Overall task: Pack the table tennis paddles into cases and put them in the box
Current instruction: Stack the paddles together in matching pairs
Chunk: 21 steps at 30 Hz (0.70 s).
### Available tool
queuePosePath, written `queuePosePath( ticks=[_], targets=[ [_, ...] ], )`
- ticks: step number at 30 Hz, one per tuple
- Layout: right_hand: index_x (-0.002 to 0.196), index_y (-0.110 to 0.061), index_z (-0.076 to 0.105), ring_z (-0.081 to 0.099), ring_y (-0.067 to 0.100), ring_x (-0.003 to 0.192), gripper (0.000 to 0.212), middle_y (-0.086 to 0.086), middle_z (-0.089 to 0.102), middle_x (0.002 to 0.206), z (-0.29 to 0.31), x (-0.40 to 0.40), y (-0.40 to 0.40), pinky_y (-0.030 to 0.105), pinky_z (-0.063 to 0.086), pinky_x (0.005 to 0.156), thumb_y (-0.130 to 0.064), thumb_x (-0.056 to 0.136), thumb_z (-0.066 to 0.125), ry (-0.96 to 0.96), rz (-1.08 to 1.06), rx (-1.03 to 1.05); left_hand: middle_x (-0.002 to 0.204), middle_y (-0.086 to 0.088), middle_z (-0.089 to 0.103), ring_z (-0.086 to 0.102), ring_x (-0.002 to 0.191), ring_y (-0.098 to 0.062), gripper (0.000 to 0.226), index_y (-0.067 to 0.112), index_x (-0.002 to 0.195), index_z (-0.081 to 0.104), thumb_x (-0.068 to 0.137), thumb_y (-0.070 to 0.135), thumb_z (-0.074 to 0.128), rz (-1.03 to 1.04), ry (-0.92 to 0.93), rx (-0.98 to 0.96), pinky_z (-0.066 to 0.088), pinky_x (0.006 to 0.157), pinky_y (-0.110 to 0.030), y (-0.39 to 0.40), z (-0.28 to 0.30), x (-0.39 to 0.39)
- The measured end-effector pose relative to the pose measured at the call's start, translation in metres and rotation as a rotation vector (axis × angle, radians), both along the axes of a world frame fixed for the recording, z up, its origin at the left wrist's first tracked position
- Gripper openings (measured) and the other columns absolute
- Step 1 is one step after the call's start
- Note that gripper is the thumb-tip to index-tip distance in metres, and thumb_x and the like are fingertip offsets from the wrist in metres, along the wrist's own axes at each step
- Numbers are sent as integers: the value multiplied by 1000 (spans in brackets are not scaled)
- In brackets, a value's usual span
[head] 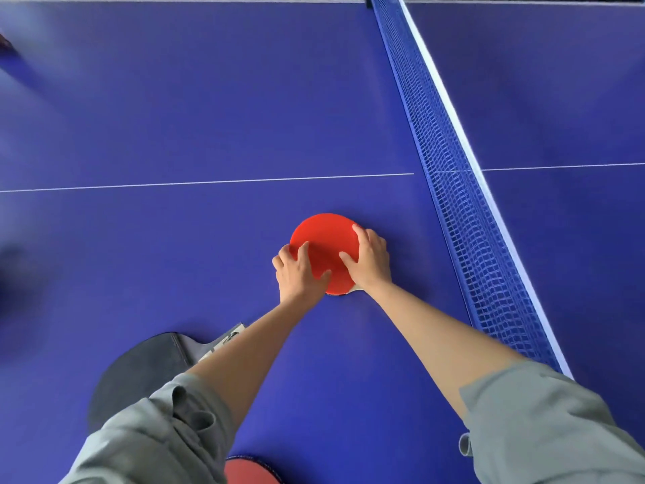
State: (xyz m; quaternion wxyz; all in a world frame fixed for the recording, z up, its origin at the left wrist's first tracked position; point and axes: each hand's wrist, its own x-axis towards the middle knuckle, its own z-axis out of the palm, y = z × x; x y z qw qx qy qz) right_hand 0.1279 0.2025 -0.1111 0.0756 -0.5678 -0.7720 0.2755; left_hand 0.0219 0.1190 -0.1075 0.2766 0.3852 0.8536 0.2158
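A red paddle (pixel 326 248) lies flat on the blue table (pixel 209 110), left of the net (pixel 453 190). Your left hand (pixel 300 274) and right hand (pixel 371 260) press spread fingers on its face. A dark paddle (pixel 139 368) lies nearer, beneath your left sleeve (pixel 160 434).

Table tennis table (pixel 209 99): blue top, by which nearly the whole view was filled, crossed by a thin white centre line (pixel 209 182). Net (pixel 453 176): blue mesh, white-taped top edge, stretched diagonally at right. Surface evenly lit; faint sheen noted.
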Motion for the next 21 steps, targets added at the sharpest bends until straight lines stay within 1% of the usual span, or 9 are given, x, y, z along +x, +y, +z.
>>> queuePosePath(
  ticks=[3,5,7,10,14,15,17,19,21],
  targets=[
    [144,-23,29,35,28,126,70,7,40,135,4,-1,-7,46,39,100,-27,85,67,111,-86,-45,135,-10,29,26,124,-28,69,21,140,31,82,25,67,177,-133,35,41,90,-37,-1,6,0],
    [144,-21,30,40,27,123,73,9,38,135,9,2,-12,41,39,98,-24,83,70,180,-158,-107,136,-10,29,27,125,-29,70,21,143,28,83,20,65,264,-215,36,39,88,-37,-8,10,-2],
    [140,-17,38,48,26,119,68,11,38,132,16,6,-19,35,40,96,-20,81,71,243,-167,-165,138,-10,29,26,127,-29,67,21,143,29,85,18,63,297,-270,33,40,89,-37,-20,16,-3],
    [134,-19,48,54,26,114,55,10,46,126,28,17,-37,40,45,97,-19,83,69,330,-140,-244,135,-8,31,28,127,-28,61,24,141,35,86,17,62,311,-302,57,40,89,-36,-44,28,-2],
    [130,-25,51,55,19,114,48,0,57,127,49,36,-76,39,49,95,-20,85,67,511,-146,-410,130,-10,39,41,122,-27,55,22,135,45,84,16,66,246,-302,177,42,98,-39,-90,52,-6],
    [130,-26,50,55,17,113,47,0,57,127,53,39,-88,38,49,95,-19,86,66,549,-157,-446,128,-9,41,47,117,-25,55,19,134,46,84,15,67,216,-307,212,44,95,-37,-107,57,-6],
    [133,-24,48,55,16,110,49,0,57,126,57,45,-115,34,48,93,-16,88,64,609,-203,-494,123,-7,46,54,104,-20,52,14,132,48,84,12,67,203,-284,246,44,86,-26,-150,62,-2],
    [137,-24,44,55,15,105,52,-2,56,124,60,49,-142,31,48,88,-14,89,62,635,-272,-542,122,-9,51,55,105,-24,50,12,130,51,82,10,67,237,-185,204,41,88,-24,-202,53,4],
    [138,-24,43,54,14,101,52,-2,56,124,62,52,-165,30,49,86,-14,90,61,643,-320,-580,129,-12,48,46,117,-31,54,15,132,49,82,16,68,297,-108,44,39,98,-35,-254,35,11]
  ],
)
